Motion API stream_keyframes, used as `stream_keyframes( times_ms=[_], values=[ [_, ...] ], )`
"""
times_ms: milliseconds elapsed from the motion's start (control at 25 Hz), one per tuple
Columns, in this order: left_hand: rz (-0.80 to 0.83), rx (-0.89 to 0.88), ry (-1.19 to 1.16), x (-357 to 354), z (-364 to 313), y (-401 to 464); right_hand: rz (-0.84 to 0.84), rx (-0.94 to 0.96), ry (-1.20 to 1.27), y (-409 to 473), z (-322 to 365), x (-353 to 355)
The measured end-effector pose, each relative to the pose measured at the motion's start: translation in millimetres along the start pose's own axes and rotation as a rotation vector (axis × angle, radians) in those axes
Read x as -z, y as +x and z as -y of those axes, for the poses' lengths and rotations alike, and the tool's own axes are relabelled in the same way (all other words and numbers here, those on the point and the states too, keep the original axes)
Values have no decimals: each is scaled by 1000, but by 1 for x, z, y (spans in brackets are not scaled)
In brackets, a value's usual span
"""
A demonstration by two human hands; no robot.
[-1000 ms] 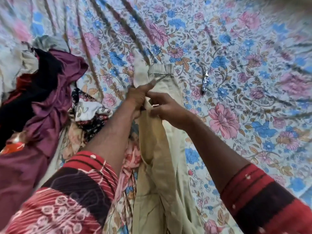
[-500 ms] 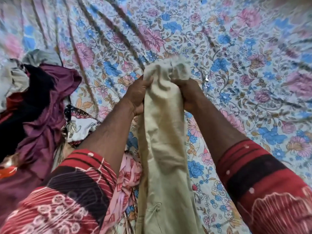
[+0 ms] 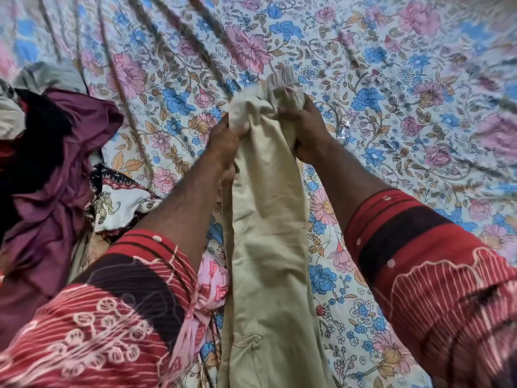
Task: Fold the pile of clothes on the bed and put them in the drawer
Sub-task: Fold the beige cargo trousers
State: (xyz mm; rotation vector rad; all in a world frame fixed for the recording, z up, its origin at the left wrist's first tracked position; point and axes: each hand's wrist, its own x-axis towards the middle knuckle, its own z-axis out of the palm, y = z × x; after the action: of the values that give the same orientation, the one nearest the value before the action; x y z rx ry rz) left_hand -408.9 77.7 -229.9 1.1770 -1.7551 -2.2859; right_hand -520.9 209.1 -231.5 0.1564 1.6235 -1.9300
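A beige garment (image 3: 268, 247) is held up lengthwise over the bed, its bunched top end raised between 2 hands and its long body hanging down toward the viewer. No brand, label or readable writing is seen on it. The left hand (image 3: 226, 147) is closed on the garment's left edge, fingers curled into the cloth. The right hand (image 3: 305, 127) is clamped on the gathered top end, with crumpled fabric standing out above the fingers. Both forearms are framed by red, black and white patterned sleeves (image 3: 436, 270). To the left, a pile of unfolded clothes (image 3: 47, 169) is shown, with a maroon piece on top, a black piece beside it, and an elephant-print cloth (image 3: 117, 203) at its near edge. A pink printed cloth (image 3: 212, 284) is seen just left of the garment's hanging part. Everything is backed by a floral bedsheet (image 3: 391, 93) in blue and pink.
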Motion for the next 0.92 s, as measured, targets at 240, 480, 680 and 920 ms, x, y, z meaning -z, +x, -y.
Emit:
stream_keyframes(
  times_ms=[240,480,680,920],
  values=[
    [-245,41,236,18,24,-2,-113,-111,-489,-9,-24,17],
    [-262,130,317,29,110,-118,308,-512,-561,-103,-46,87],
    [-306,58,485,26,138,-178,335,-422,-116,-164,-77,116],
    [-252,111,450,22,156,-213,422,-375,-443,-206,-97,118]
  ],
)
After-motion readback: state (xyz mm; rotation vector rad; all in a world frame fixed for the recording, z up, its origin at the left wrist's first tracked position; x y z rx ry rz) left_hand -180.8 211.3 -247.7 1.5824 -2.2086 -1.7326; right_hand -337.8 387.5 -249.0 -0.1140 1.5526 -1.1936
